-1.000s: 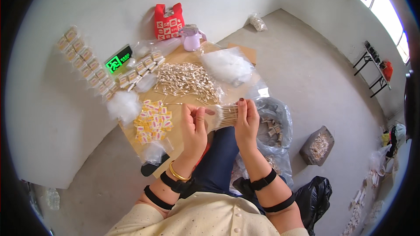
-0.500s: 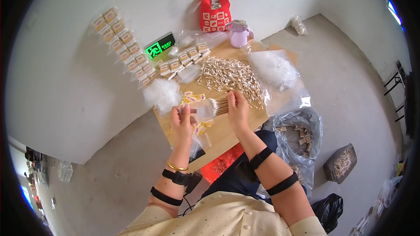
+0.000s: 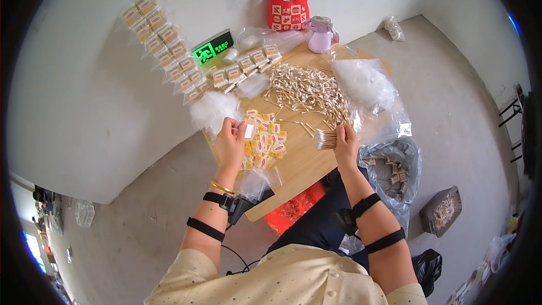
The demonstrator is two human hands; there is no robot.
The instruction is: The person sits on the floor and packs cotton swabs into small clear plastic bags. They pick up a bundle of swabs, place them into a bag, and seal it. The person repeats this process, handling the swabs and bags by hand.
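My right hand is closed around a bundle of cotton swabs, their white tips pointing left. My left hand pinches a small white slip between thumb and fingers; whether a clear bag is held with it I cannot tell. Under and beside that hand lies a spread of yellow-and-white paper labels. Beyond the right hand is a big heap of loose cotton swabs. A pile of clear plastic bags sits just past my left hand.
Rows of filled swab packets rise at the far left, with more packets by a green exit sign. A purple jug and red bag stand at the back. Right of the table are a lined bin and swab box.
My hands have moved apart. The swab bundle has gone right, away from the clear bag seen at my left hand before. A white slip now shows there, and the labels are more exposed.
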